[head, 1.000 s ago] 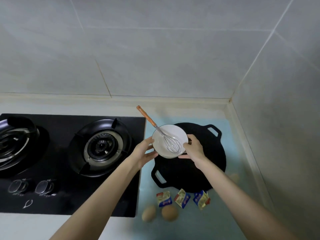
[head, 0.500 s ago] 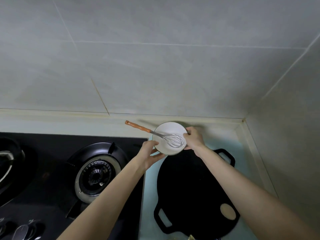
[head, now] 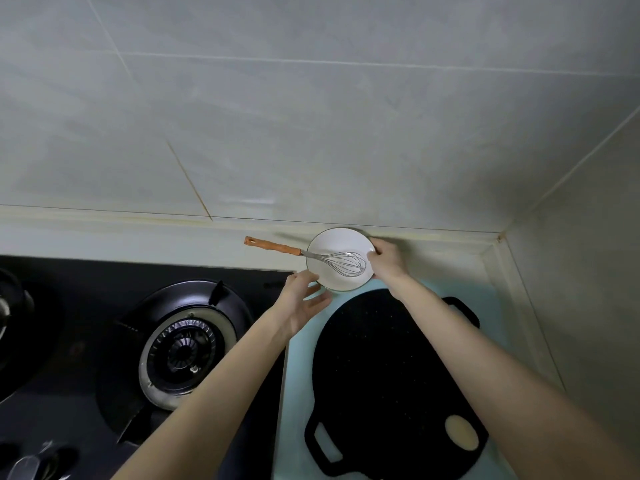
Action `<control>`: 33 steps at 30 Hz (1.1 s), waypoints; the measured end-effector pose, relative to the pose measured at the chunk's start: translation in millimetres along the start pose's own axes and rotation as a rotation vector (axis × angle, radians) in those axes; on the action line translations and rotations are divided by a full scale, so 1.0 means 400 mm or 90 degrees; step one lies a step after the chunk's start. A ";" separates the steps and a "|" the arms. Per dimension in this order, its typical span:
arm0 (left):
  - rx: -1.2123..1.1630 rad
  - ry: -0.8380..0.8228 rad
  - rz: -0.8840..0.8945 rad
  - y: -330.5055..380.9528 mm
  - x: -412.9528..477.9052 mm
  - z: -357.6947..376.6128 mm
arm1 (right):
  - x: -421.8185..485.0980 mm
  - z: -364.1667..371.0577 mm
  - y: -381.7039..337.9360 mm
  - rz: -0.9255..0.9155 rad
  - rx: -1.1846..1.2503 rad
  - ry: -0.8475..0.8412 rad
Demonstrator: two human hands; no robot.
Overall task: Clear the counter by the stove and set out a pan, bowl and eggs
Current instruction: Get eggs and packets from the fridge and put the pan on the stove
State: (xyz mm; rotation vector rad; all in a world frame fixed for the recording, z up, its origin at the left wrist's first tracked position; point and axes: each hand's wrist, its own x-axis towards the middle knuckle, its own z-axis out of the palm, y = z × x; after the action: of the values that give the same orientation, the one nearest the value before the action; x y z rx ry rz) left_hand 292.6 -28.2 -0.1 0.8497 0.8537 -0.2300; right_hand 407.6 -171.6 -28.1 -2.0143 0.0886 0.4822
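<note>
Our right hand (head: pixel 386 259) pinches the rim of the round white ceramic bowl (head: pixel 341 259), between our hands at the bench (head: pixel 450 271) back. Our left hand (head: pixel 301 299) lies open beside it, likely steadying.

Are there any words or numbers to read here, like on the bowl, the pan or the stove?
None can be read.
Bowl, whisk and pan: plain, no writing shows on them.
Stove: no label shows on its black top or on the burner.
Knobs: at the picture's bottom edge, too blurred and cut off to tell if they carry marks.
</note>
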 end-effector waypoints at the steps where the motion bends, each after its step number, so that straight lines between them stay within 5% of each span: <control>1: 0.021 0.007 -0.003 -0.005 -0.005 -0.003 | -0.016 -0.005 0.000 0.001 0.016 0.000; 11: 0.244 0.007 0.048 -0.092 -0.145 -0.034 | -0.247 -0.101 0.089 -0.021 -0.003 0.066; 24: 0.388 -0.056 0.036 -0.313 -0.327 0.041 | -0.528 -0.244 0.294 -0.014 -0.453 -0.062; 33: 0.426 -0.057 0.018 -0.377 -0.375 0.046 | -0.586 -0.234 0.380 -0.029 -0.464 -0.019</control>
State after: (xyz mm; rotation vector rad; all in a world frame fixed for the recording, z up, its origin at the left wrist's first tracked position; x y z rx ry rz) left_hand 129.9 -162.8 32.3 1.4600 0.6818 -0.5417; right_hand 180.1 -359.0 -30.4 -2.7099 -0.1766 0.5669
